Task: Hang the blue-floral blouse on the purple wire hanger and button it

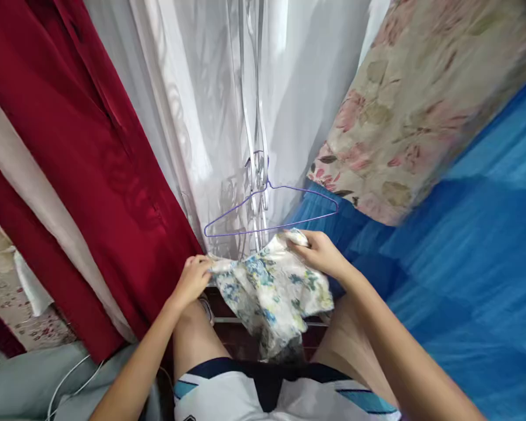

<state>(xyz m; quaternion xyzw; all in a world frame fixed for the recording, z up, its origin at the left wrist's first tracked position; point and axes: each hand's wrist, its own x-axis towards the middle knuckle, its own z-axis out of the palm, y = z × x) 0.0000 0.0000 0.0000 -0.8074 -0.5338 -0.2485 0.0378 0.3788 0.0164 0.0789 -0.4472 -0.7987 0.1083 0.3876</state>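
Note:
A white garment (276, 286) with blue and yellow-green flowers is stretched between both hands, over the lap. My left hand (195, 279) is closed on its upper left corner. At the upper right end, my right hand (319, 252) pinches the cloth between thumb and fingers. The garment's exact kind cannot be made out. Just above it hangs a purple wire hanger (284, 225), bare, its hook at white straps or bars (251, 128). Neither hand touches the hanger. The lower edge of the cloth droops between the knees.
Red curtains (109, 175) hang at the left, and white sheer fabric (307, 88) covers the back. On the right are a floral cloth (403, 128) and blue fabric (473, 263). A grey cushion-like surface (21, 386) with a white cable (65, 377) lies at the lower left.

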